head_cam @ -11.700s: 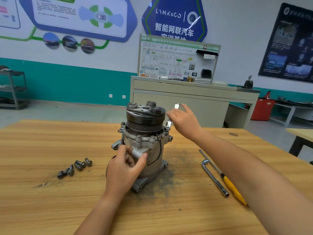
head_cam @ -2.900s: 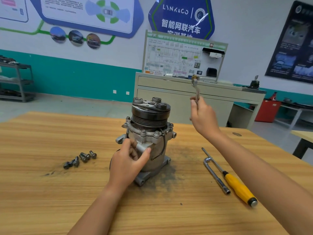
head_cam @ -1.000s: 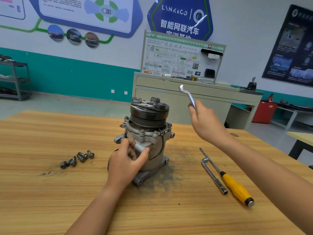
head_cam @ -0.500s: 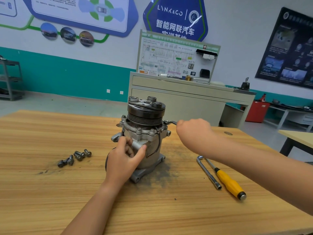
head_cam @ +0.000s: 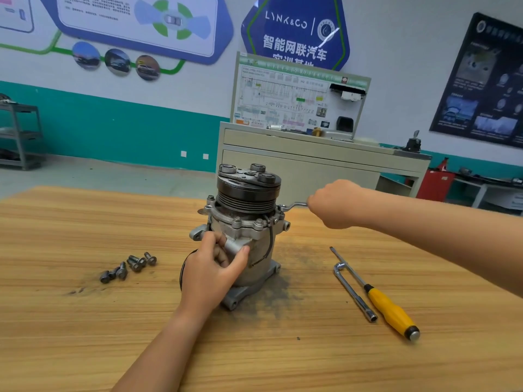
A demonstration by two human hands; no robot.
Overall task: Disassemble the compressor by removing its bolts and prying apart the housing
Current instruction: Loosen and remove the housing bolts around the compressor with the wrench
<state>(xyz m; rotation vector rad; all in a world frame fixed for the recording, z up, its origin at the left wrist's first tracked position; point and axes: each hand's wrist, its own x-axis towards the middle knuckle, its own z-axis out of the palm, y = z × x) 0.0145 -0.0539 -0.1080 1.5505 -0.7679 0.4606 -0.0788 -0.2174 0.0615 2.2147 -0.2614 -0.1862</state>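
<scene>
Your left hand [head_cam: 213, 274] grips the compressor [head_cam: 245, 230] steady while your right hand [head_cam: 335, 203] fists the wrench [head_cam: 294, 205] on a flange bolt [head_cam: 282, 208].

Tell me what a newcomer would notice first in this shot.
The grimy compressor stands upright at centre. The left hand grips its body, and the right hand holds a wrench set on a flange bolt on its right side. Next come the loose bolts lying to its left and the yellow-handled screwdriver lying to its right.
</scene>
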